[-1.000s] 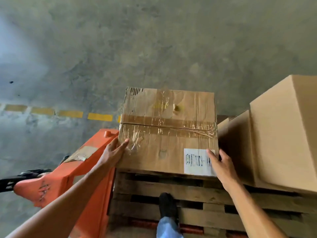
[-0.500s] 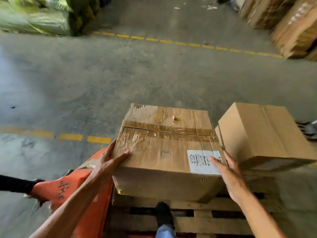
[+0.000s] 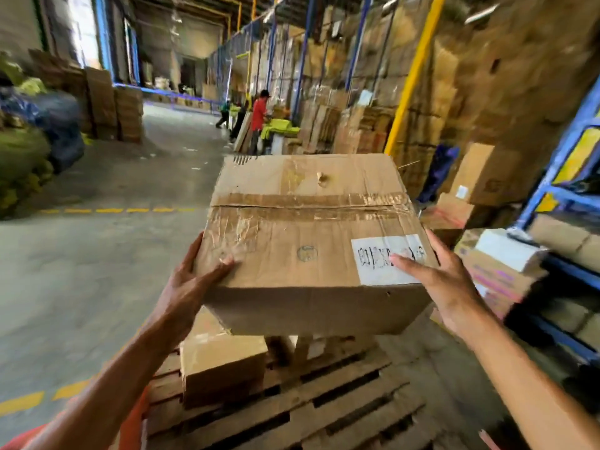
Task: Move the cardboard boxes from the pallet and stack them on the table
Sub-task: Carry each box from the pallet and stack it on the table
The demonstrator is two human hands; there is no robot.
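Note:
A large taped cardboard box (image 3: 308,241) with a white label at its near right corner hangs in the air above the wooden pallet (image 3: 292,404). My left hand (image 3: 191,287) grips its left near corner, thumb on top. My right hand (image 3: 438,280) presses its right side, fingers over the label. A smaller cardboard box (image 3: 220,365) lies on the pallet below, partly hidden by the held box. No table is in view.
An orange pallet jack (image 3: 130,427) shows at the bottom left. Blue shelving (image 3: 565,203) with boxes stands close on the right. Stacked cartons line the right wall. People (image 3: 258,115) work far down the aisle. Bagged goods (image 3: 29,151) sit on the left.
The large box has been lifted off the pallet into the air with both hands on it. The view has swung up from the floor to the warehouse aisle.

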